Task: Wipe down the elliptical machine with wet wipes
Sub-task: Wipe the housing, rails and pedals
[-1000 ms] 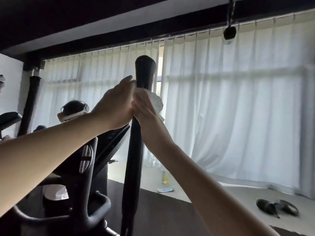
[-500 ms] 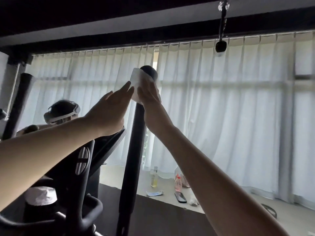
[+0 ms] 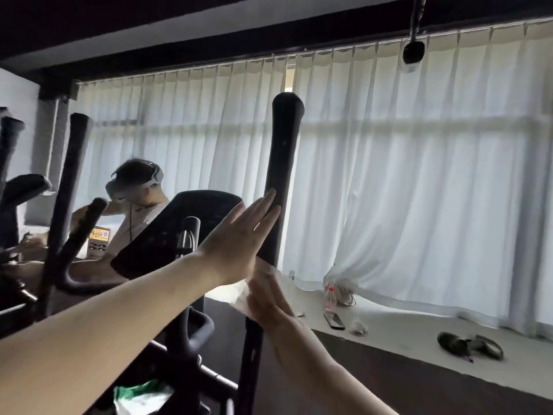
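Note:
The elliptical machine's black right handle pole [image 3: 281,151] rises in the middle of the view, and its console [image 3: 179,232] sits to the left. My left hand [image 3: 239,244] lies flat with straight fingers against the pole's left side, about halfway down the grip. Just below it, my right hand [image 3: 266,298] presses a white wet wipe [image 3: 233,293] against the pole with flat fingers. The wipe sticks out to the left from under the hand. Most of the wipe is hidden by my hands.
A green and white wipes pack [image 3: 140,396] lies low on the machine frame. The left handle pole [image 3: 71,175] stands at the left, with another person [image 3: 134,187] wearing a headset beyond it. A phone [image 3: 333,320], a bottle [image 3: 329,298] and slippers [image 3: 469,345] lie by the white curtain.
Both hands slid down the pole from its top end to below the grip's middle, taking the wipe along. The top of the pole is now bare.

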